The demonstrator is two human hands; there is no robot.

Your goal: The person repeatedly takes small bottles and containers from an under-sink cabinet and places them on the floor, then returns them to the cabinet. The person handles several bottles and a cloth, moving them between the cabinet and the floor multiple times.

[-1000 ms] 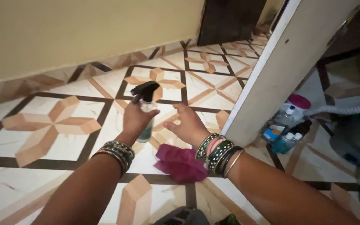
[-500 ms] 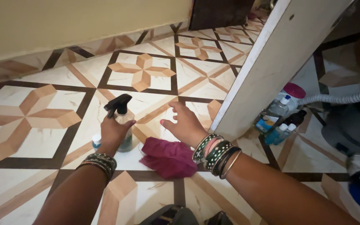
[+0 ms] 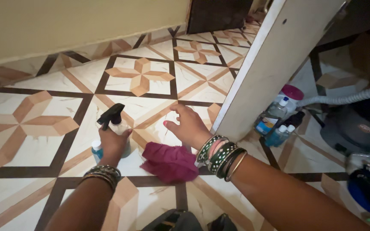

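My left hand (image 3: pixel 113 144) grips a spray bottle (image 3: pixel 115 120) with a black trigger head and blue liquid, held low over the patterned tile floor (image 3: pixel 39 124). A maroon cloth (image 3: pixel 170 162) lies crumpled on the floor between my wrists, under my right palm's heel. My right hand (image 3: pixel 189 126) hovers over the tiles with fingers spread, holding nothing I can see. Both wrists wear several bangles.
A white door or panel edge (image 3: pixel 270 68) slants up just right of my right hand. Behind it stand several small bottles (image 3: pixel 279 124), a grey machine with a ribbed hose (image 3: pixel 356 124), and a blue object (image 3: pixel 369 192). A cream wall (image 3: pixel 65 25) runs along the far left.
The view has shifted so the floor pattern slid right and down. My left hand with the spray bottle came lower and nearer; my right hand stays spread above the cloth.
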